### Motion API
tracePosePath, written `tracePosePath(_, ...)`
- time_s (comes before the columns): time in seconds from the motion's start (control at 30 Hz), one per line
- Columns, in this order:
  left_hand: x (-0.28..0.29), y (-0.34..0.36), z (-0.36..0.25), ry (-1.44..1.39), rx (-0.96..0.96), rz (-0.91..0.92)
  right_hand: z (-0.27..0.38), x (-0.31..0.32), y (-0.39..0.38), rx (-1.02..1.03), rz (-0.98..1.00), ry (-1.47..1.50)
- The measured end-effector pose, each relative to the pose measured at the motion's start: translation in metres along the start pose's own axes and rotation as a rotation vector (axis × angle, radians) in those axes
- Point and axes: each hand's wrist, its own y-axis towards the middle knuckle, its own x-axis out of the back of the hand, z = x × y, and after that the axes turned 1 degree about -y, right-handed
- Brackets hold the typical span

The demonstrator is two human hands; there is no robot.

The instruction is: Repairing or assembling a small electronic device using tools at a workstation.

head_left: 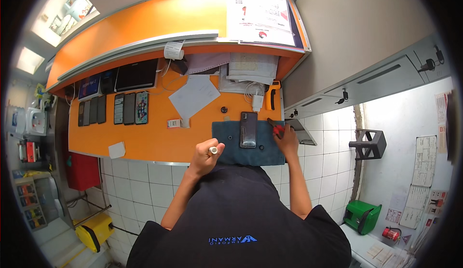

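Observation:
My left hand (206,159), at the front edge of the orange desk (144,145), is closed round a slim cylinder with a round white end (213,150); the rest of it is hidden in the fist. At the right edge of a dark blue cloth (224,154), my right hand (289,142) grips a red-handled tool (278,131) with a dark tip, its kind partly covered by the fingers. Between the hands a dark, glossy smartphone (248,130) lies on the cloth. Small dark round pieces (261,147) lie beside the phone.
Several phones (129,108) lie in rows at the left. Behind the cloth are a white charger (258,103), a yellow-and-black gun-shaped device (272,95) and loose paper (194,95). A raised orange shelf (144,14) spans the back; grey drawers (381,75) stand right.

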Motion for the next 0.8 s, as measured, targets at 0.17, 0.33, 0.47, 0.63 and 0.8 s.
tracePosePath(0.17,-0.017,0.005,0.015,-0.172,-0.391,0.008,-0.019,-0.054,0.0,0.242,-0.331,0.099)
tracePosePath(0.33,-0.033,0.005,0.115,-0.015,-0.236,-0.011,0.002,-0.05,0.009,0.109,-0.31,0.217)
tracePosePath(0.47,-0.051,-0.001,0.139,0.125,0.065,0.056,-0.012,-0.046,0.013,0.176,-0.362,0.294)
tracePosePath(0.63,-0.065,-0.008,0.158,-0.084,0.045,0.122,-0.013,-0.036,-0.001,0.182,-0.353,0.323)
tracePosePath(0.8,-0.056,-0.009,0.129,-0.155,-0.106,0.085,0.004,-0.021,-0.008,0.206,-0.331,0.419)
